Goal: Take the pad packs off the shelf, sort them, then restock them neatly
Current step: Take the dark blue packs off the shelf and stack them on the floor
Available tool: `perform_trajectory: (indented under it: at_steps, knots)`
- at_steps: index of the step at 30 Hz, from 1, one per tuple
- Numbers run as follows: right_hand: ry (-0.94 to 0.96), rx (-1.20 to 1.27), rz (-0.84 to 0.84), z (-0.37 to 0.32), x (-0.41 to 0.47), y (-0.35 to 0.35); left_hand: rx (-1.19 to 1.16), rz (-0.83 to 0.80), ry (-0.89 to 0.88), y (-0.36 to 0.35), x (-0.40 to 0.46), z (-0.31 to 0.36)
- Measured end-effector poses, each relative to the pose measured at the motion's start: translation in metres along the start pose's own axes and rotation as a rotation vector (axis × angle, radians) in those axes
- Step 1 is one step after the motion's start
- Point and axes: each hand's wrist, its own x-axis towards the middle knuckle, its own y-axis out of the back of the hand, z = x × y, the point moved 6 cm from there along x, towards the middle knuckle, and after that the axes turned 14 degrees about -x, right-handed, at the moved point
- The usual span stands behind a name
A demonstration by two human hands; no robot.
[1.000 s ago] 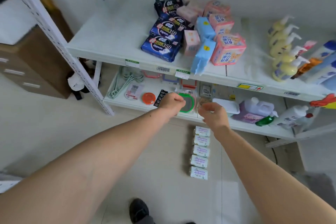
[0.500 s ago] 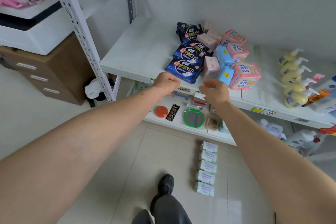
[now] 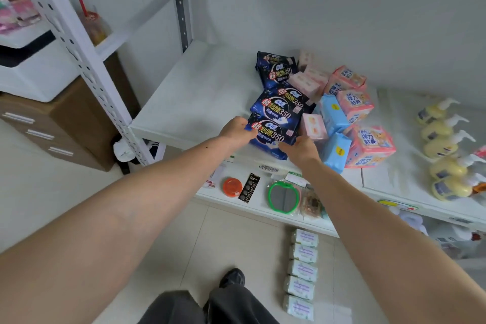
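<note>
Head view shows the left hand (image 3: 236, 130) and right hand (image 3: 299, 148) gripping the front navy pack (image 3: 273, 134) by its ends at the shelf (image 3: 189, 102) edge. It looks light, soft and slick, so holding both ends suits it

pad packs (image 3: 310, 113) on shelf (image 3: 189, 102) | bottles (image 3: 444, 150) right | mirror (image 3: 284, 197) below

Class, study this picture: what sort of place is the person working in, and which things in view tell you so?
Probably a small shop or its stockroom. White metal shelving carries price labels on its edges, and goods sit in multiples: dark blue pad packs, pink packs and yellow pump bottles.
</note>
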Motion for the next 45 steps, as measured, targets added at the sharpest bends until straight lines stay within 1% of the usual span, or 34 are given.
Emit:
perform_trajectory:
  at_steps: [8, 15, 20, 23, 27, 29, 32, 35, 37, 40, 45]
  knots:
    - [-0.164, 0.088, -0.061, 0.007, 0.024, -0.03, 0.035, -0.097, 0.055, -0.009, 0.044, -0.01]
    - [-0.261, 0.227, -0.006, 0.011, 0.036, -0.037, 0.071, -0.271, 0.119, -0.019, 0.07, -0.017]
    - [-0.336, 0.355, -0.021, 0.005, 0.039, -0.046, 0.115, -0.258, 0.098, -0.009, 0.095, -0.026]
    - [-0.311, 0.392, -0.006, -0.001, 0.04, -0.052, 0.066, -0.238, 0.085, -0.001, 0.104, -0.026]
    - [-0.265, 0.443, 0.05, -0.008, 0.046, -0.057, 0.104, -0.145, 0.069, 0.015, 0.117, -0.026]
    - [-0.261, 0.485, 0.04, -0.011, 0.05, -0.06, 0.094, -0.127, 0.093, 0.021, 0.123, -0.029]
    - [-0.287, 0.467, 0.035, -0.007, 0.059, -0.062, 0.024, -0.188, 0.118, 0.021, 0.132, -0.032]
    - [-0.395, 0.389, 0.105, 0.007, 0.065, -0.057, -0.02, -0.255, 0.086, 0.018, 0.138, -0.026]
    - [-0.43, 0.433, 0.117, 0.011, 0.068, -0.057, -0.021, -0.286, 0.047, 0.014, 0.144, -0.019]
    - [-0.409, 0.502, 0.107, 0.009, 0.074, -0.057, 0.0, -0.323, 0.021, 0.006, 0.152, -0.009]
    - [-0.404, 0.549, 0.087, 0.006, 0.081, -0.057, 0.03, -0.337, 0.05, -0.004, 0.168, -0.004]
